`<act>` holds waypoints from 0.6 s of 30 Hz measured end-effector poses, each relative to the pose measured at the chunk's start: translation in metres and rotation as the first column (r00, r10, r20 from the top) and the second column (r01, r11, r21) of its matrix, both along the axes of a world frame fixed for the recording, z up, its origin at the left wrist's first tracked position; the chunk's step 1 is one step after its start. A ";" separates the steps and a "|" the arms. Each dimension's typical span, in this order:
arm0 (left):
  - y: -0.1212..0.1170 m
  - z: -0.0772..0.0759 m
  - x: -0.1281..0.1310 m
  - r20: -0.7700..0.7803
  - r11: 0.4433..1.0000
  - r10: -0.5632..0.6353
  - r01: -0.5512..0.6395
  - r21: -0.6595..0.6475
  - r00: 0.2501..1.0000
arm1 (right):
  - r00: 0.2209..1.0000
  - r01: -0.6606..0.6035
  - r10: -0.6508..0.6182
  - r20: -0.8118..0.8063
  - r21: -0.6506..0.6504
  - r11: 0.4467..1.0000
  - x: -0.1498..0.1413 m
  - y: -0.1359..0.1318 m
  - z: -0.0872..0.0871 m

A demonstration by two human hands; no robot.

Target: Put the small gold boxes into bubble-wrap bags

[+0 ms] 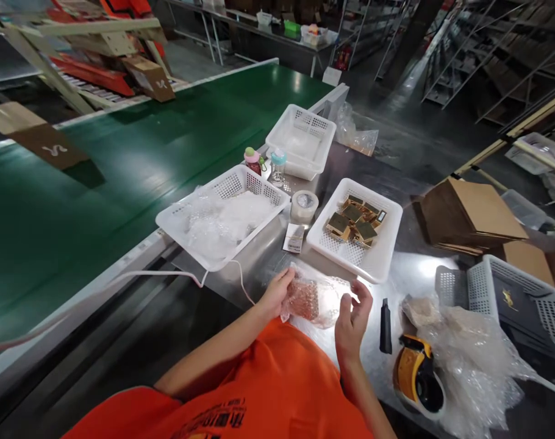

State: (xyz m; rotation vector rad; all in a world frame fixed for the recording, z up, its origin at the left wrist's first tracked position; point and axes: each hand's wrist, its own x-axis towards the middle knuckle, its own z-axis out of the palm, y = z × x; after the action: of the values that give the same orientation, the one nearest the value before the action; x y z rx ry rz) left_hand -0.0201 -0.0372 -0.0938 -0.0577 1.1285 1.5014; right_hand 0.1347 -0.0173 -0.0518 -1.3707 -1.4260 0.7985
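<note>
A clear bubble wrap bag [321,299] with a reddish-brown item inside its left part is in front of my orange shirt. My left hand [277,294] grips the bag's left end, thumb on top. At the opposite end, the curled fingers of my right hand [354,317] hold the bag's edge. Just beyond it lies a small stack of printed labels [294,238], beside a roll of clear tape [304,206]. Several gold boxes [353,221] sit in a white basket [383,244] ahead of my right hand.
A second white basket [168,221] holds bubble wrap; another basket [325,137] stands behind two bottles [278,166]. To the right are a black cutter [385,326], a yellow tape dispenser [412,372], loose bubble wrap [469,353] and cardboard [483,210]. A green conveyor [168,146] runs along the left.
</note>
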 end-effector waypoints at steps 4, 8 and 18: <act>0.002 0.004 -0.010 -0.024 0.997 0.081 -0.080 0.010 0.996 | 0.994 -0.096 0.095 -0.048 -0.021 0.995 0.009 -0.005 0.012; 0.002 0.014 -0.014 -0.071 0.997 0.069 -0.066 0.043 0.995 | 0.887 -0.339 0.143 -0.440 -0.407 0.848 0.009 -0.003 0.008; -0.002 0.012 -0.011 -0.132 0.995 -0.049 0.059 0.077 0.990 | 0.949 -0.314 0.302 -0.090 -0.195 0.929 0.007 -0.005 -0.003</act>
State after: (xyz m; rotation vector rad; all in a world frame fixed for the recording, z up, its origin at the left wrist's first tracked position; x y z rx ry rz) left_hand -0.0310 -0.0391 -0.0817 0.1266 1.1624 1.5178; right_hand 0.1419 -0.0222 -0.0548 -1.2790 -1.5689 1.2115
